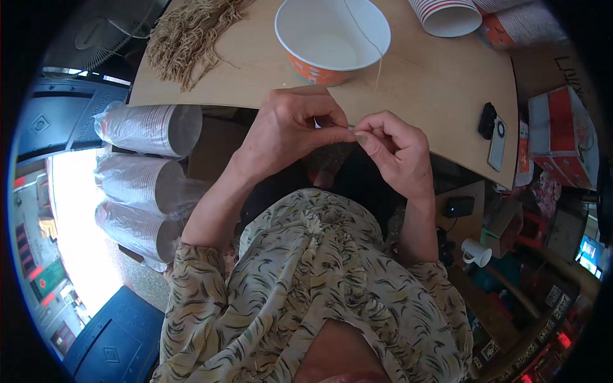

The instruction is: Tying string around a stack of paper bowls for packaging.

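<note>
My left hand (pixel 290 127) and my right hand (pixel 399 148) meet fingertip to fingertip just off the table's near edge. Both are closed in a pinch; a thin pale piece seems to lie between the fingertips, too small to make out. Just beyond them a large white paper tub (pixel 332 48) with an orange lower wall stands upright on the table. One thin tan cord (pixel 378 73) runs down inside the tub, over its near rim and outside it. To the far left lies a loose bundle of tan knotted cords (pixel 188 45).
The wooden table (pixel 440 96) spans the far side. Stacked paper cups (pixel 450 18) lie at its far right, a phone (pixel 496 143) and black object (pixel 487 120) at its right edge. Plastic-wrapped cup stacks (pixel 153 131) are at left. A white mug (pixel 476 253) sits lower right.
</note>
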{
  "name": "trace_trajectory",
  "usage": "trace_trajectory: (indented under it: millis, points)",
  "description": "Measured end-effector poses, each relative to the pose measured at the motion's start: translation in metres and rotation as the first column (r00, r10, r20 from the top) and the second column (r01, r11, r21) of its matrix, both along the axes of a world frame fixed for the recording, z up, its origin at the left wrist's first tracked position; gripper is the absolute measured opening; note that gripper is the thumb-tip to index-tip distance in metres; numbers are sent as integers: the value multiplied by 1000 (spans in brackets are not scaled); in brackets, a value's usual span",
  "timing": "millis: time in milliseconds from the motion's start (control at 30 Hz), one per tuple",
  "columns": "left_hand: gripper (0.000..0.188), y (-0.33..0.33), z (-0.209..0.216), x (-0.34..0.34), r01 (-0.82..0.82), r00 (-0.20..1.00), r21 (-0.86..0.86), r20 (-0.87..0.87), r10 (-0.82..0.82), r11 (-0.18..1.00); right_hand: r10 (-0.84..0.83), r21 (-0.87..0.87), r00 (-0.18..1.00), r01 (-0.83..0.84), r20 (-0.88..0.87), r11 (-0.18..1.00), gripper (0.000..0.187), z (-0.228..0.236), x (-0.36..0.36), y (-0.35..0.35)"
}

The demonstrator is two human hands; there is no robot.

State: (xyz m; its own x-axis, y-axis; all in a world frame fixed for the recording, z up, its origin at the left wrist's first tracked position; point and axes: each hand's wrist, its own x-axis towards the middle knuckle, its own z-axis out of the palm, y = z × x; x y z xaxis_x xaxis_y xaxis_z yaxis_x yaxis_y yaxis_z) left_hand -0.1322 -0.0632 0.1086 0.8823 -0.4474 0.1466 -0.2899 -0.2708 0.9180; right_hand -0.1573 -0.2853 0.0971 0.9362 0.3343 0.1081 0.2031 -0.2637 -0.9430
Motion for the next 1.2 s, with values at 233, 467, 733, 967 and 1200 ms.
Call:
trace_trajectory:
  millis: [233,467,733,967,1200]
  points:
    - [8,1,-6,2,20,996,-56,84,-15,998,0,83,999,3,-38,997,6,-3,2,-3]
    - [9,5,4,6,68,997,-18,-21,-69,998,52,151,998,-45,-45,988,7,-5,3,-7]
    - [10,15,22,30,-235,867,163,480,131,958,-285,212,955,263,83,941,4,-16,5,-2]
    - [18,4,-10,57,-367,728,329,684,48,870,-540,274,786,471,300,838,8,-48,11,33]
    - [11,-13,-14,47,-450,701,313,704,114,836,-557,294,778,481,290,826,13,-55,18,42]
